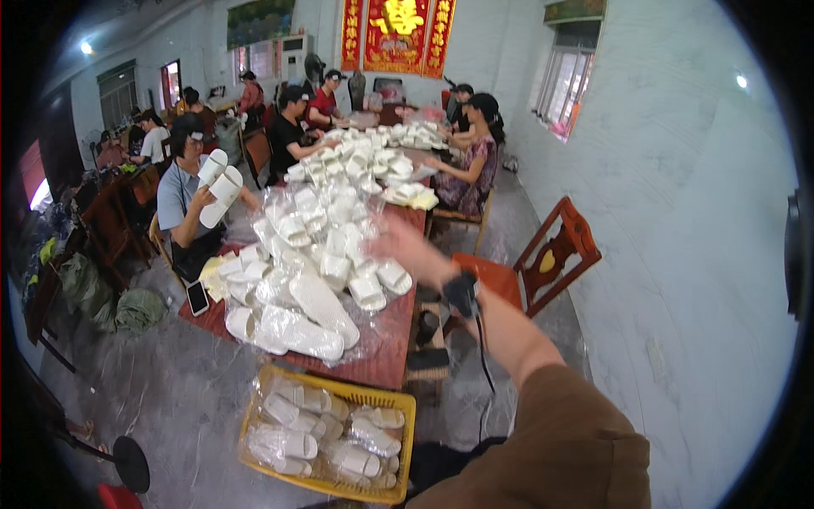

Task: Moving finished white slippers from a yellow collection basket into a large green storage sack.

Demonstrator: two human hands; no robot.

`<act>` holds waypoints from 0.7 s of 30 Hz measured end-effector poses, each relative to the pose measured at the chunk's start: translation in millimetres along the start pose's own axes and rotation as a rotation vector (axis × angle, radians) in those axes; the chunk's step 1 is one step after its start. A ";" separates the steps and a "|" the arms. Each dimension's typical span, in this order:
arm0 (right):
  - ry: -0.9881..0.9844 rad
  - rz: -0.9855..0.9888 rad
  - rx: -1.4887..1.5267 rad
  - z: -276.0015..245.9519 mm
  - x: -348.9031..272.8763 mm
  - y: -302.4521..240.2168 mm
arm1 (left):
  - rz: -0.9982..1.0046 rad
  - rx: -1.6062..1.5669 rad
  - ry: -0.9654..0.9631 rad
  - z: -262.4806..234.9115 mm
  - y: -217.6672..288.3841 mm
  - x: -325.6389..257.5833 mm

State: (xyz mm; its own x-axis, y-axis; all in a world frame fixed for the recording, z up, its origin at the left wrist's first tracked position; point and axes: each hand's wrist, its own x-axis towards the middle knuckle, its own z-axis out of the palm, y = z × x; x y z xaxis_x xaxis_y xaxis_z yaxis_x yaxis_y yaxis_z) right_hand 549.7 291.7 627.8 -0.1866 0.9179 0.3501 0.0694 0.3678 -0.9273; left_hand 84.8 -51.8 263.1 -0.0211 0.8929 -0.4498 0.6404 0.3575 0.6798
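My right arm, in a brown sleeve with a black band at the wrist, stretches forward from the lower right. At its end my right hand [400,246] is over the right side of a big heap of white slippers [326,310], many wrapped in clear plastic. The hand is smeared by motion, so its fingers and anything in them cannot be made out. My left hand is out of the picture. Below the table's near end stands a yellow plastic basket [405,433] holding several bagged pairs of white slippers [360,460].
The slippers cover much of a long reddish table [386,360]. A phone [197,297] lies at its left edge. On the left, a person [180,212] holds up two slippers; several others sit farther along. A wooden chair [555,254] stands right, a black round base [131,464] lower left.
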 end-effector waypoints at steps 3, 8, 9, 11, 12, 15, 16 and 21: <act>-0.338 0.253 -0.122 58.5 -100.6 39.7 | 0.037 0.016 -0.007 -0.2 14.8 2.4; -1.037 0.727 -0.070 111.9 -197.7 97.0 | 0.110 0.055 -0.007 3.8 30.9 -1.8; -1.021 0.677 -0.048 93.8 -190.6 99.7 | 0.131 0.065 -0.008 5.6 36.6 -2.3; -0.688 0.492 -0.088 22.9 -150.5 95.2 | 0.046 -0.072 -0.035 7.3 53.9 6.0; -0.450 0.388 -0.119 -15.4 -123.5 87.4 | 0.021 -0.035 -0.047 9.9 63.9 6.1; 0.229 0.116 -0.161 -124.5 -32.8 43.3 | -0.032 -0.060 -0.164 10.0 103.7 28.2; 0.422 0.116 -0.118 -151.3 -14.9 26.3 | 0.092 -0.119 -0.135 9.7 112.0 30.0; 0.279 -0.007 0.021 -169.2 9.3 7.7 | 0.067 -0.139 0.004 31.2 154.0 65.3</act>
State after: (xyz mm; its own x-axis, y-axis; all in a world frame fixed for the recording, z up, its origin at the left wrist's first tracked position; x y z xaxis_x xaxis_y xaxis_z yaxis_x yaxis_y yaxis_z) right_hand 714.3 328.2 646.3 0.0904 0.9219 0.3766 0.0486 0.3737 -0.9263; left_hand 206.0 53.0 320.3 0.0152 0.9170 -0.3986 0.5277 0.3312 0.7822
